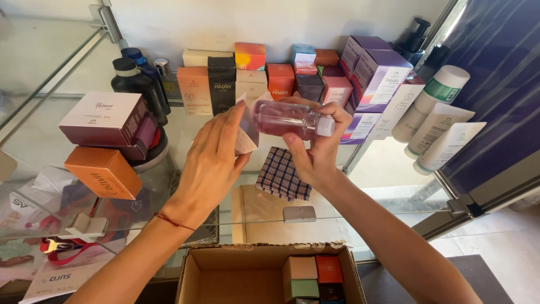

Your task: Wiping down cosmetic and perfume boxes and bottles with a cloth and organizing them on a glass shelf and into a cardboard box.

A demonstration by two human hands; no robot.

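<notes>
Bright daylight from the right, glare on the glass shelf (50, 50), sharp focus, slight wide-angle bending at edges.

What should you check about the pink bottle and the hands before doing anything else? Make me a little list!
1. Right hand grips the pink bottle: ok, fingers wrap it.
2. White cap on the bottle: ok; tightness cannot tell.
3. Left hand has hold of the small box: ok, but whether the grip is firm cannot tell.
4. Bottle clear of the boxes on the glass shelf: ok, held in front of them.
5. Room in the cardboard box below: ok, left part bare.
</notes>
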